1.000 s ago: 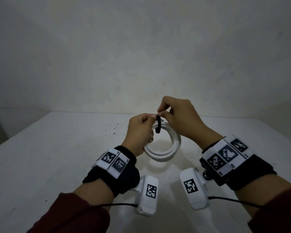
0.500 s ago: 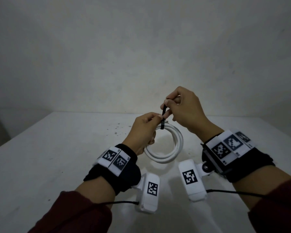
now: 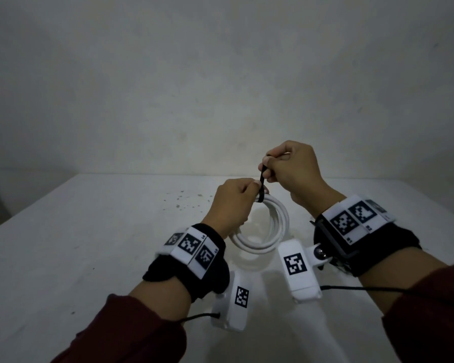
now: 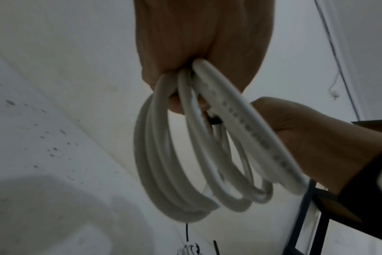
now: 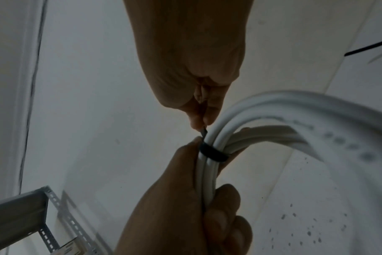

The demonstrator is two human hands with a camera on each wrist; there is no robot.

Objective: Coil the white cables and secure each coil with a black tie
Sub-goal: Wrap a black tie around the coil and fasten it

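Smooth glossy white cable (image 3: 273, 231), matt black tie (image 5: 212, 152), speckled matt table (image 3: 89, 231)

Black tie (image 3: 261, 183) — now taut, upward.

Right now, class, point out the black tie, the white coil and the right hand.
Tie (image 5: 212, 152), right wrist view: the band wrapped round the strands.
Coil (image 3: 279, 226), head view: its right-hand curve.
Right hand (image 3: 292, 166), head view: the back of the hand.
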